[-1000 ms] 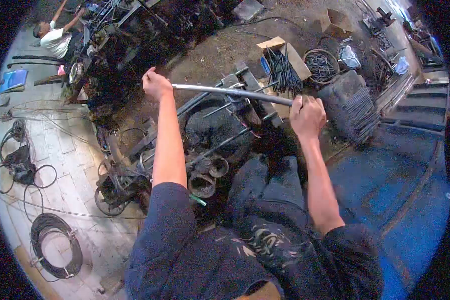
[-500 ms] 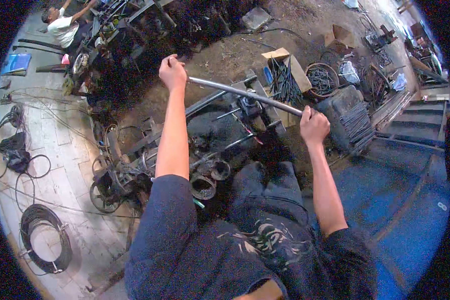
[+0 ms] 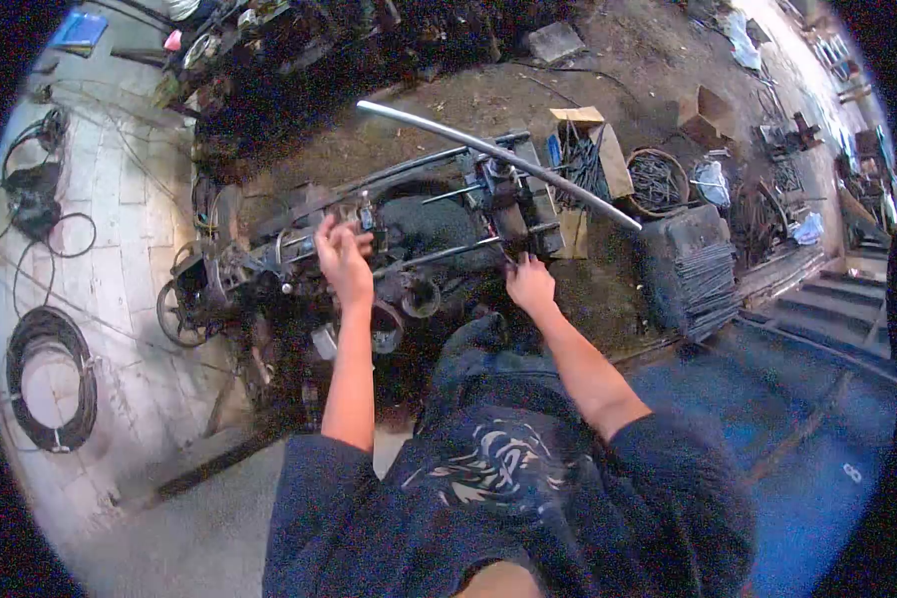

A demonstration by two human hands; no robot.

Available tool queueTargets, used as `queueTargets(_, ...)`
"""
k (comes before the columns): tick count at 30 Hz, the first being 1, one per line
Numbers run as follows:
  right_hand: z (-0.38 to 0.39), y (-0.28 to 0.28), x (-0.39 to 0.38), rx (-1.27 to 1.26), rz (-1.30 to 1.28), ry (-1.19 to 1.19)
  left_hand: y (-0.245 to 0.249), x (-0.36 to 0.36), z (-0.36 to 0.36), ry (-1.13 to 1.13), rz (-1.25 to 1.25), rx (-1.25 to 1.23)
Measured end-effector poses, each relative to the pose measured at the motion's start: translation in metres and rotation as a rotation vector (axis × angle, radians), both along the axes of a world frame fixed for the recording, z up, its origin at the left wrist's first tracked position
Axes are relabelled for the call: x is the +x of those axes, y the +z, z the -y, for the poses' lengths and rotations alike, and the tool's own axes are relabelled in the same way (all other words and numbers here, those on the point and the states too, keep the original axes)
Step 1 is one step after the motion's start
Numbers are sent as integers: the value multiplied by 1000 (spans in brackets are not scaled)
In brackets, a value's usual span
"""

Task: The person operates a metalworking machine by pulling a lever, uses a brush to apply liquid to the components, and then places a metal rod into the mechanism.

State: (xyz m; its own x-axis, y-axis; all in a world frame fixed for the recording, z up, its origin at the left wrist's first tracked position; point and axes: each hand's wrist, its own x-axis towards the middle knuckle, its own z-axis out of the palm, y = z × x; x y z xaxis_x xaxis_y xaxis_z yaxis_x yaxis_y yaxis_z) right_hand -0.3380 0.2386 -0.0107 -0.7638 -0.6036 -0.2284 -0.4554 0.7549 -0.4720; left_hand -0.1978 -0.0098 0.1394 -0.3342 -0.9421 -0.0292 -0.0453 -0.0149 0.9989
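A long metal bar (image 3: 553,179) rests at a slant across the upright vise-like block (image 3: 506,194) of a greasy machine, both its ends sticking out past it. Neither of my hands touches the bar. My left hand (image 3: 347,267) hovers over the left part of the machine, fingers loosely bent and apart, slightly blurred, with nothing seen in them. Down at the near side of the block, my right hand (image 3: 531,284) has its fingers curled against the machine's near edge; what they grip is hidden. Two parallel rods (image 3: 448,252) run leftward from the block.
Beyond the machine stand an open carton of metal rods (image 3: 583,159) and a round basket of metal pieces (image 3: 658,179). A stack of thin rods (image 3: 708,279) lies on a grey block at right. Coiled cable (image 3: 50,379) lies on the pale floor at left.
Both hands have let go of the bar, which now lies on the machine. My left hand has come down and nearer; my right has moved left and down to the block. The view has shifted.
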Motion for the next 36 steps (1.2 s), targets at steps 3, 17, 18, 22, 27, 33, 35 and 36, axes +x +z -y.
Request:
queueTargets(3, 16, -24, 5, -6, -264, 25, -2, 54, -66, 8, 153, 54)
queueTargets(17, -39, -42, -24, -468, 667, -177, -106, 175, -154, 443, 53, 613)
queueTargets(18, -47, -35, -23, -463, 510, 3, -117, 181, -149, 516, 74, 667)
queueTargets(22, -46, 17, 4, -410, 543, 310, -166, 208, -115, 577, 210, 769)
queueTargets(27, 10, 56, 77, -259, 388, 505, -179, 220, -78, 525, 148, 913)
queueTargets(33, 66, 50, 160, -145, 331, 508, -190, 228, -63, 181, -218, 1127)
queueTargets(35, 73, 37, 178, -107, 255, 508, -187, 229, -60, 197, -246, 1182)
queueTargets(36, 75, 36, 184, -67, 242, 532, -188, 231, -59, 210, -269, 1224)
